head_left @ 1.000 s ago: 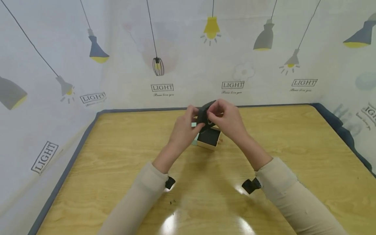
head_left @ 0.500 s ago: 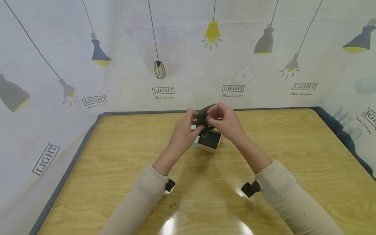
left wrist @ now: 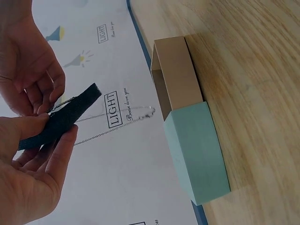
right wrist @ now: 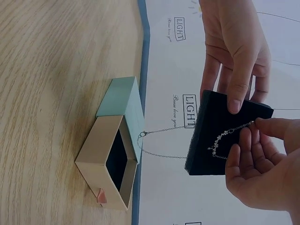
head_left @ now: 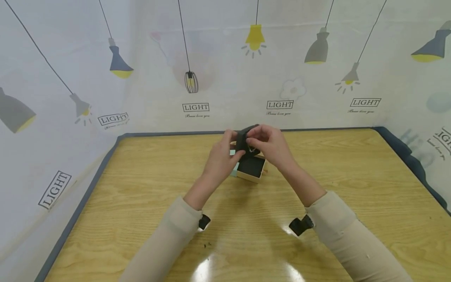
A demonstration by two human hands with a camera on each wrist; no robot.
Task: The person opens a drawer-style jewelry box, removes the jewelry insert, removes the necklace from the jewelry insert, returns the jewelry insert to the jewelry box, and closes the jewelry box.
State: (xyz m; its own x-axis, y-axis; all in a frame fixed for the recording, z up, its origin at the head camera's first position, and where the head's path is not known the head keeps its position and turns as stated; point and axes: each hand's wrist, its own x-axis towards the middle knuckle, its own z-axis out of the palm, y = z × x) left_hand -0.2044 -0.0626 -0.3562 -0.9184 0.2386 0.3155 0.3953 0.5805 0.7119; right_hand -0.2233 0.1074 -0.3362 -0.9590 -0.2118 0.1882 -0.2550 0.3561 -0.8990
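Right hand (head_left: pixel 276 149): its fingers pinch the silver chain (right wrist: pixel 219 140).
Left hand (head_left: pixel 218 159): its fingers are clamped on the black pad (right wrist: pixel 199 136).
Silver chain: the beaded part is before the pad, beside the right fingers; the clasp end hangs below the fingers.
Box (right wrist: pixel 93 152): under the fingers, beige drawer and mint cover, on the worktop (head_left: pixel 148 203).
Wall sheet (head_left: pixel 225 58): behind the fingers, with printed lamps.
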